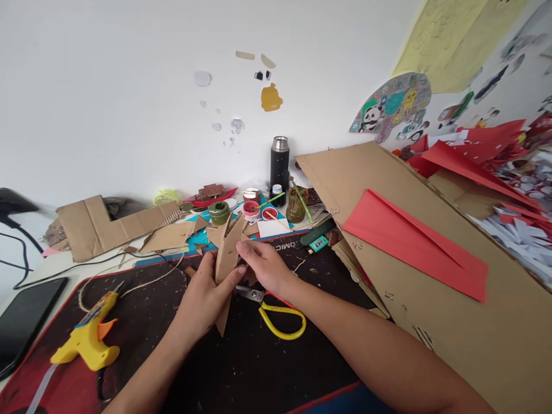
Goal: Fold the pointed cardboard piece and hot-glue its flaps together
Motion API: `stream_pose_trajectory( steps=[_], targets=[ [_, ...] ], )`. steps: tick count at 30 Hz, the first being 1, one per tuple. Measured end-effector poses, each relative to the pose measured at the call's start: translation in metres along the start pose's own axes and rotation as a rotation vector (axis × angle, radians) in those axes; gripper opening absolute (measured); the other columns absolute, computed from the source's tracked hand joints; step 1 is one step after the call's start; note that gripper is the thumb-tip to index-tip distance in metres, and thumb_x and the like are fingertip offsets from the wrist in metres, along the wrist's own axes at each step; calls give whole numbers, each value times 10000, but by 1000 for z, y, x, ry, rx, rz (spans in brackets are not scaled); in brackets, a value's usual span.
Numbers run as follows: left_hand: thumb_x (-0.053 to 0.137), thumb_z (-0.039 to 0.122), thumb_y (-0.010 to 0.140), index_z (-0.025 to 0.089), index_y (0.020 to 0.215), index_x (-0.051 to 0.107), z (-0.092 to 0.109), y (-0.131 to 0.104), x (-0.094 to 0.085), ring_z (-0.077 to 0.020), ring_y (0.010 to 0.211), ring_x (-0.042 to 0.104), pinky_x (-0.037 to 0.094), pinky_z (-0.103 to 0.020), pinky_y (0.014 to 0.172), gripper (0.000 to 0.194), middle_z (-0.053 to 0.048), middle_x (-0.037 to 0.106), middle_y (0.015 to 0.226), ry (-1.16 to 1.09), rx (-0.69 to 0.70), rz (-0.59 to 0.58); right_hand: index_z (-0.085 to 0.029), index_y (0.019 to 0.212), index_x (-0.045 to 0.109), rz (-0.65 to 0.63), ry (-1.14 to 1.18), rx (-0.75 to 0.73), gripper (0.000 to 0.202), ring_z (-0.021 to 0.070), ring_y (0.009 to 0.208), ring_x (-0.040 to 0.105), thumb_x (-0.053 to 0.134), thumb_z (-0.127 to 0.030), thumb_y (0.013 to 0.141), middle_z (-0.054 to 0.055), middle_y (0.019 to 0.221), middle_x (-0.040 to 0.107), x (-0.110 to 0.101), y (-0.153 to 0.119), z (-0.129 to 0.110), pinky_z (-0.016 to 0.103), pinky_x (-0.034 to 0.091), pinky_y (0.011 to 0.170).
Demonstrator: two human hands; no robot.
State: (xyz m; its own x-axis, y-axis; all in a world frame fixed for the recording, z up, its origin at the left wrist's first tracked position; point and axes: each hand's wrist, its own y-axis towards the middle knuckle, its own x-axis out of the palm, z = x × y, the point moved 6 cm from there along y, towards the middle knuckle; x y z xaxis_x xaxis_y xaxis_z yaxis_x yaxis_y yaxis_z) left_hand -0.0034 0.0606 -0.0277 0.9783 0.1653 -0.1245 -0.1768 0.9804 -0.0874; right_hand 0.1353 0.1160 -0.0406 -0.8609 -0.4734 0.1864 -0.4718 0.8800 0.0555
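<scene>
Both hands are on a folded piece of cardboard (227,256), which stands tilted above the dark mat. My left hand (207,293) wraps round its lower part, thumb across the face. My right hand (263,264) pinches its right edge, with the thumb near the top; some of its fingers are hidden behind. A pair of scissors (282,322) with yellow and red handles lies on the mat just below my right hand. A yellow glue gun (88,339) rests on the mat to the left, a glue stick in its back end.
Paint jars (219,213), a black flask (280,164) and cardboard scraps (172,236) line the wall. A large cardboard sheet (431,322) bearing folded red paper (414,247) leans in on the right. A black phone (30,322) lies at far left; twine (146,287) crosses the mat.
</scene>
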Motion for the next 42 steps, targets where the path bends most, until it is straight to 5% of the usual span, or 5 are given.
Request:
stream_pose_trajectory(
  steps=[11, 16, 24, 30, 42],
  targets=[
    [683, 679, 791, 256, 1084, 559, 0, 4, 5, -295, 740, 706, 509, -387, 678, 530, -26, 740, 881, 449, -24, 1, -185, 1110, 794, -12, -76, 66, 411, 167, 746, 626, 745, -557, 943, 53, 969, 761, -3, 4, 14, 261, 476, 608],
    [695, 727, 793, 250, 1121, 534, -8, 5, 9, -261, 618, 659, 499, -376, 607, 601, 12, 696, 786, 376, -65, -42, -181, 1066, 809, 3, -35, 65, 420, 168, 733, 626, 788, -564, 895, 49, 944, 761, -4, 6, 14, 277, 485, 624],
    [767, 676, 863, 232, 1361, 586, -4, 0, 12, -313, 1155, 711, 570, -358, 856, 691, -99, 757, 1243, -66, -78, -233, -178, 961, 796, 50, 81, 84, 607, 120, 577, 536, 838, -753, 772, -20, 703, 652, -12, 9, 9, 267, 461, 571],
    [798, 662, 825, 187, 1295, 568, -1, 1, 13, -211, 674, 656, 557, -343, 636, 707, 0, 709, 840, -5, -76, -212, -173, 902, 761, 22, 93, 124, 688, 115, 532, 549, 846, -823, 695, -29, 643, 626, -12, 12, 17, 240, 426, 492],
    [745, 717, 812, 202, 1099, 574, 14, -4, 10, -205, 579, 625, 483, -313, 542, 614, 24, 668, 654, 89, -76, -274, -190, 873, 717, 11, 137, 109, 698, 127, 561, 593, 823, -858, 701, -17, 668, 652, -7, 9, 11, 233, 458, 487]
  ],
)
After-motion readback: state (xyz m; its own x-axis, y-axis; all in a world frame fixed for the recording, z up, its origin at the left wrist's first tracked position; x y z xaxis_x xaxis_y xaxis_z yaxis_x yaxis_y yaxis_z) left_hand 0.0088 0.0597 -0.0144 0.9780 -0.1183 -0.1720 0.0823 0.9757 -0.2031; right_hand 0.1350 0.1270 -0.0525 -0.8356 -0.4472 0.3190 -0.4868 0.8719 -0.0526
